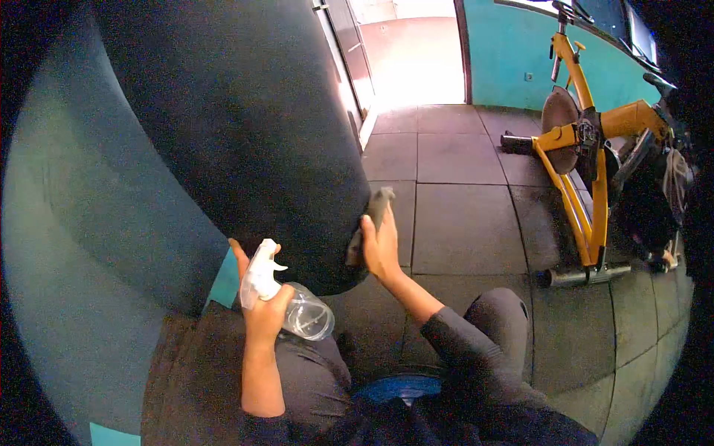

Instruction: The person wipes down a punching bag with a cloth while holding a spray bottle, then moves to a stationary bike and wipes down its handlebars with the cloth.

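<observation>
My left hand [264, 320] is wrapped round the neck of a clear spray bottle [311, 318] with a white trigger head. The bottle is tilted, its body leaning to the right above my leg, and one finger reaches up behind the head. In front of me hangs or stands a large black rounded bag [245, 126] that looks like a punching bag; its top is out of view. My right hand [383, 253] presses a greyish cloth [381, 207] against the lower right side of the bag. Part of the cloth is hidden under the fingers.
On the right stands a yellow exercise bike [591, 163] with a dark flywheel. Dark square mats [468, 230] cover the floor. An open doorway [413, 59] lets in bright light at the back. A teal wall [506, 56] lies beyond, and a greenish-blue wall [97, 201] runs close on the left.
</observation>
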